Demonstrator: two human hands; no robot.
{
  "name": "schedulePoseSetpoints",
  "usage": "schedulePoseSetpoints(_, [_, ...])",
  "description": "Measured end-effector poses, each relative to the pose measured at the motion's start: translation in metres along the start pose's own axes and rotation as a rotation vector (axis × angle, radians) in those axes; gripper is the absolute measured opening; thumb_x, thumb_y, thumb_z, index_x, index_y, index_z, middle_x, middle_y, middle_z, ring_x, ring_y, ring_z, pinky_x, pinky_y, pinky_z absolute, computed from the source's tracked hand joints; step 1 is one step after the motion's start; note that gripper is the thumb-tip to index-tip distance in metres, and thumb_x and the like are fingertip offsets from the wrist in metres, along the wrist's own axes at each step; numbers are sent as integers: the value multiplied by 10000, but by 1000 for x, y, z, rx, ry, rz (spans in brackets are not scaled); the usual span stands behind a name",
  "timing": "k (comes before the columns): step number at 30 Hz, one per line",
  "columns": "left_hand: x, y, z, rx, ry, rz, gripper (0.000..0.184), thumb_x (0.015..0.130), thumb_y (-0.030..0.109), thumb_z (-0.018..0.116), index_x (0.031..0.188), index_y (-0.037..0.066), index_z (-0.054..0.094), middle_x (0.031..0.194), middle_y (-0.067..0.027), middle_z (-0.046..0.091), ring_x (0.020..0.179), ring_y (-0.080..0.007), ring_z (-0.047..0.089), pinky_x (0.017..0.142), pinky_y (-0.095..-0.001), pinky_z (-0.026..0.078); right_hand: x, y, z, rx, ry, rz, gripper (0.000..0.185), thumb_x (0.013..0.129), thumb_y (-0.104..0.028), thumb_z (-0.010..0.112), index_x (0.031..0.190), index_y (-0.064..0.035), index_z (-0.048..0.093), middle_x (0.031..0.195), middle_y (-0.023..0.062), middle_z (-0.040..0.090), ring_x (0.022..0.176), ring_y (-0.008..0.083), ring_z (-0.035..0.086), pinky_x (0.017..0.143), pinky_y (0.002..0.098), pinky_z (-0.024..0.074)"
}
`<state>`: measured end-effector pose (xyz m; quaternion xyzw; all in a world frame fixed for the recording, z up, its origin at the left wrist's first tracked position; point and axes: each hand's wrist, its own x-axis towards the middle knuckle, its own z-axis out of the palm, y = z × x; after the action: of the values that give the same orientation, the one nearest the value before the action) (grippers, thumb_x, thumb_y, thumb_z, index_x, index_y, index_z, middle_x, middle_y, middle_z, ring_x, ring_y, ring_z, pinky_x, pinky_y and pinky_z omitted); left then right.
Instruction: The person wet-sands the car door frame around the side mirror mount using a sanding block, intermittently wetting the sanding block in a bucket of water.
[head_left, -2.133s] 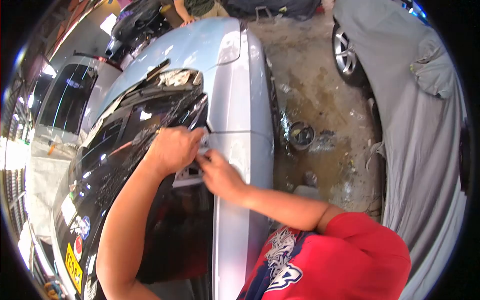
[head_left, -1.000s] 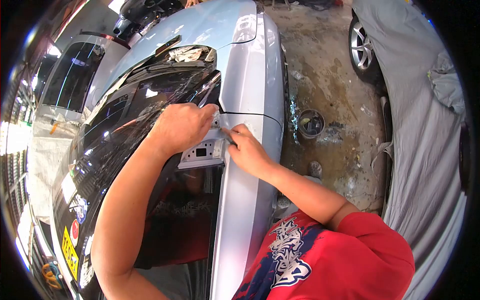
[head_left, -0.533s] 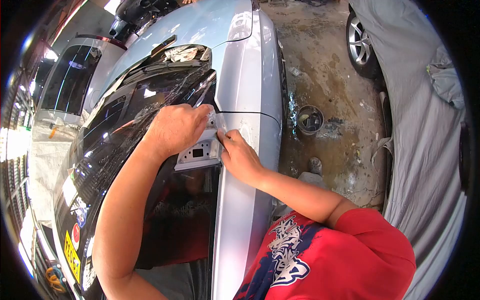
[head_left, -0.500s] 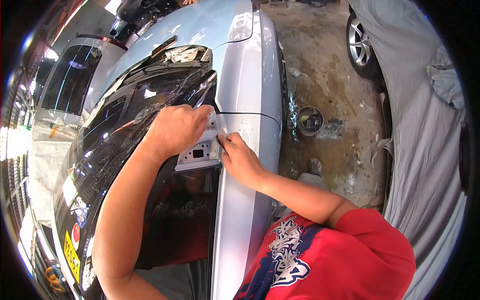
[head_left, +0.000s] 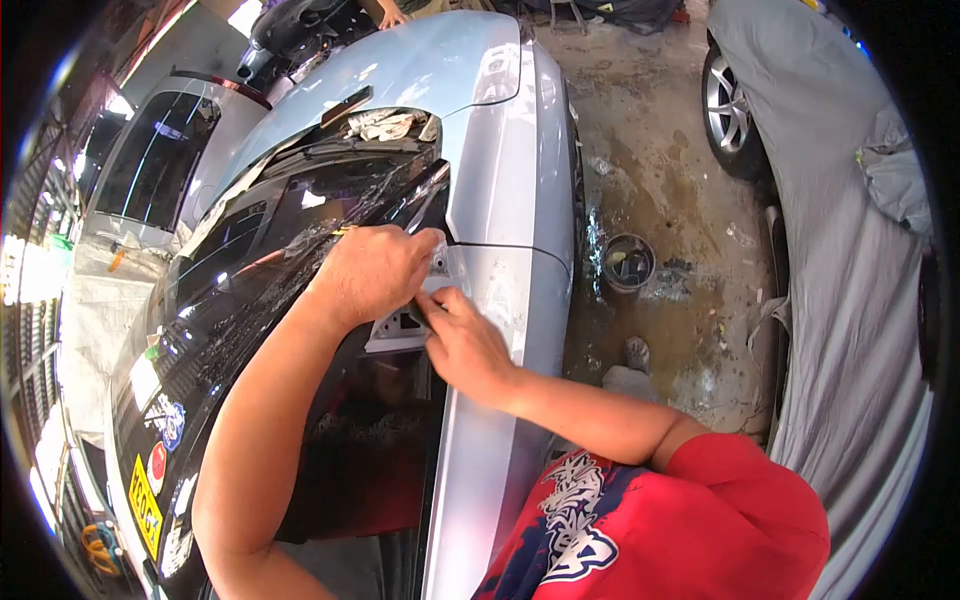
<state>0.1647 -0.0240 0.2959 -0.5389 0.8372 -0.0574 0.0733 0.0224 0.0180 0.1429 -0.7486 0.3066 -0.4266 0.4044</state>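
My left hand (head_left: pixel 372 275) is closed at the upper end of the white mirror-mount panel (head_left: pixel 398 342) on the car door, by the windshield's corner. What its fingers hold is hidden. My right hand (head_left: pixel 468 348) is just below and to the right, thumb and fingers pinched over the panel's edge. A small dark sliver shows at those fingertips, too small to name. Pale, see-through film (head_left: pixel 455 268) appears beside my left fingertips, over the silver-blue door and fender (head_left: pixel 490 210). The panel has a square hole and small round holes, partly covered by my right hand.
A bucket (head_left: pixel 628 263) stands on the wet concrete floor. At right is a car under a grey cover (head_left: pixel 830 300), with its wheel (head_left: pixel 730 105) showing. A cloth (head_left: pixel 385 125) lies at the windshield's base. Another person's hand (head_left: pixel 391 14) is at the far hood.
My view has shifted, so the car appears lower and farther right. My right hand has moved up and left over the panel, covering more of its square hole. My left hand stays at the upper end.
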Motion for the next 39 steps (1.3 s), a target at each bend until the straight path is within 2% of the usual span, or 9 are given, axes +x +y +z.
schedulePoseSetpoints(6, [1, 1, -1, 20, -46, -33, 263, 977, 199, 633, 1209, 114, 723, 781, -159, 713, 757, -358, 724, 706, -487, 588, -4, 28, -2, -22, -24, 156, 489, 895, -34, 609, 1380, 28, 608, 1245, 173, 592, 1113, 387, 641, 929, 484, 556])
schedulePoseSetpoints(8, [2, 1, -1, 25, -66, -39, 268, 977, 201, 632, 1215, 114, 720, 784, -160, 716, 763, -359, 725, 710, -490, 588, 1, 8, -3, -3, -22, 31, 487, 897, -34, 608, 1380, 28, 611, 1247, 169, 594, 1124, 383, 641, 931, 479, 556])
schedulePoseSetpoints(11, [1, -1, 3, 19, 27, 6, 170, 964, 205, 639, 1082, 91, 686, 719, -162, 709, 715, -372, 728, 651, -497, 592, -2, 10, -2, -15, -4, 10, 489, 895, -33, 612, 1379, 34, 611, 1229, 168, 603, 1139, 376, 638, 929, 465, 558])
schedulePoseSetpoints(17, [1, -1, 2, 21, 24, 17, 172, 977, 214, 634, 1089, 95, 686, 718, -161, 709, 721, -372, 729, 649, -503, 588, -2, 9, -2, -50, -20, 124, 480, 883, -18, 622, 1358, 45, 616, 1235, 162, 616, 1133, 374, 645, 913, 453, 569])
schedulePoseSetpoints(23, [2, 1, -2, 19, -86, -47, 282, 1004, 238, 611, 1240, 115, 704, 822, -171, 728, 788, -378, 725, 729, -510, 577, -7, 18, -3, -57, 14, 6, 490, 871, -13, 632, 1358, 40, 611, 1242, 177, 610, 1148, 388, 634, 925, 468, 566])
schedulePoseSetpoints(26, [1, -3, 3, 9, -17, 9, 201, 1014, 264, 594, 1084, 91, 669, 732, -175, 713, 728, -392, 727, 676, -522, 588, -6, 24, 0, -47, 5, 62, 504, 866, -4, 626, 1368, 38, 601, 1226, 178, 595, 1136, 395, 632, 934, 473, 558])
schedulePoseSetpoints(29, [2, 0, -2, 20, -102, -50, 279, 1021, 267, 592, 1222, 108, 702, 815, -179, 724, 801, -374, 725, 730, -509, 572, -1, 1, 7, -22, 31, -85, 510, 853, 6, 632, 1361, 42, 607, 1226, 180, 590, 1117, 396, 629, 930, 474, 546])
schedulePoseSetpoints(35, [1, 1, -5, 7, -101, -54, 297, 1031, 301, 587, 1215, 95, 696, 806, -180, 724, 807, -383, 725, 733, -521, 564, -3, 25, 0, -187, 60, -164, 550, 822, 21, 668, 1371, 23, 627, 1199, 163, 599, 1037, 367, 625, 895, 462, 539])
schedulePoseSetpoints(39, [-1, -5, 4, -36, 10, -8, 280, 1056, 332, 532, 1060, 83, 659, 719, -183, 707, 730, -408, 722, 680, -534, 578, 0, 0, 7, -162, 74, -200, 548, 813, 6, 682, 1359, -29, 663, 1171, 107, 605, 1026, 343, 625, 876, 457, 536])
